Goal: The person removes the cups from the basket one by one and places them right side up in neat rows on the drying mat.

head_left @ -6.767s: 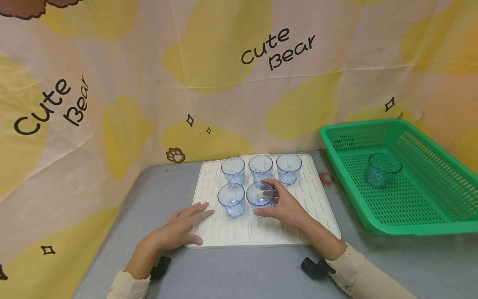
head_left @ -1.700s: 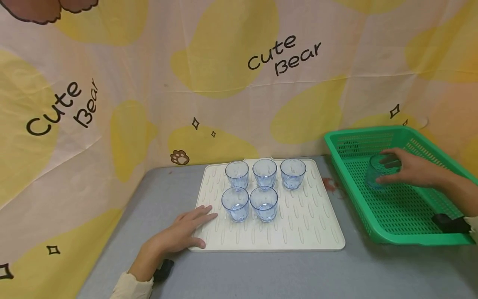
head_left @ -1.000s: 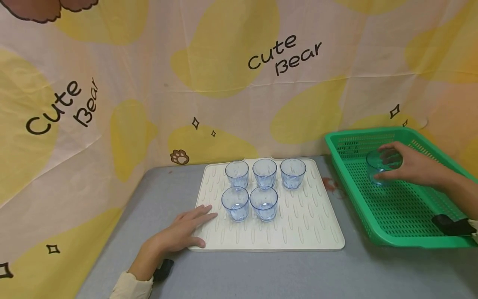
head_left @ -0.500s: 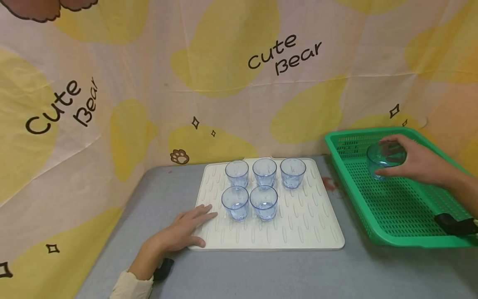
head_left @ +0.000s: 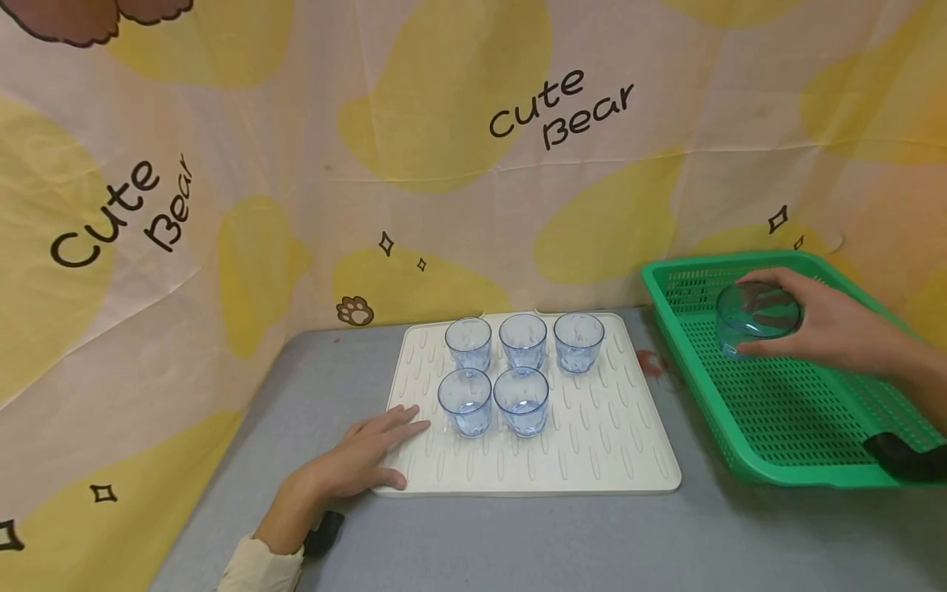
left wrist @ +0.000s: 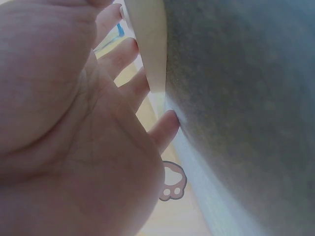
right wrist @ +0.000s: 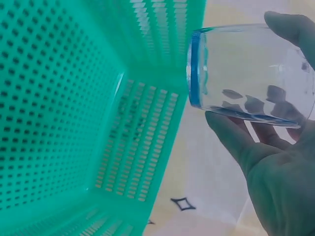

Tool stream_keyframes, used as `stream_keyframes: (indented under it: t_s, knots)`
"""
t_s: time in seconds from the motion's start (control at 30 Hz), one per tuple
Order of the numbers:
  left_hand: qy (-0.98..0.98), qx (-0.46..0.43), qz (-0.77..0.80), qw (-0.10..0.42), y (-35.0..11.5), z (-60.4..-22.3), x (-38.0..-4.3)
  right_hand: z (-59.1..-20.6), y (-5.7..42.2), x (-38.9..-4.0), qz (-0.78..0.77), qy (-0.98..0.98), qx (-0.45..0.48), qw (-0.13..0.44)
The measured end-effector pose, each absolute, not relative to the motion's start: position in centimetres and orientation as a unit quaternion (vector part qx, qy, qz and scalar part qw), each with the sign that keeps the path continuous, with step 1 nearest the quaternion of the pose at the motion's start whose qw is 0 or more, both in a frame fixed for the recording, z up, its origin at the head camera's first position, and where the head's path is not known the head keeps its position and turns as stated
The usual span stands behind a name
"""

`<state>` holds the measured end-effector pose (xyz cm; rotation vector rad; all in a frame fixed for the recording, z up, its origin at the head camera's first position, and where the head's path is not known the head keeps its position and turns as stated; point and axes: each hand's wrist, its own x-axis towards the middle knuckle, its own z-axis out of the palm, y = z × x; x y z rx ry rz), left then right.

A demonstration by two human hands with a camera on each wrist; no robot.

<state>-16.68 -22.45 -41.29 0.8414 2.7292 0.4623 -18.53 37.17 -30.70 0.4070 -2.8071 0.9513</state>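
Note:
In the head view, my right hand (head_left: pixel 843 329) grips a clear bluish glass tumbler (head_left: pixel 740 321) over the green plastic basket (head_left: pixel 769 474). In the right wrist view, the thumb and fingers wrap opposite sides of the tumbler (right wrist: pixel 236 69), which is raised off the basket floor. My left hand (head_left: pixel 358 458) rests with fingers spread on the left edge of a white ridged drying mat (head_left: pixel 614 460). Upright on that mat stand several matching tumblers: three in the back row, including one at the right (head_left: pixel 579 349), and two in front, including one (head_left: pixel 522 403) near the middle.
The basket has perforated walls and stands right of the mat on a grey tabletop (head_left: pixel 518 543). A patterned cloth backdrop (head_left: pixel 444 107) hangs behind and to the left. Bare ridged mat lies right of the front tumblers.
My right hand left the front tumbler on the mat, moved right to the basket, took hold of the tumbler inside and lifted it, lately shifting slightly left. My left hand stayed put.

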Motion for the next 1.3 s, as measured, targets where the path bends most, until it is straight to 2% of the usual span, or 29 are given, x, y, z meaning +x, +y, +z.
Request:
stream_keyframes:
  t_s: [0.6, 1.3]
  knots:
    - [0.935, 0.29, 0.159, 0.127, -22.4, -41.3, -16.6, -29.8, 34.7, -16.8, 0.347, -0.921, 0.154, 0.089]
    - [0.936, 0.289, 0.16, 0.125, -22.4, -41.2, -16.6, -29.3, 31.1, -14.1, 0.364, -0.919, 0.139, 0.063]
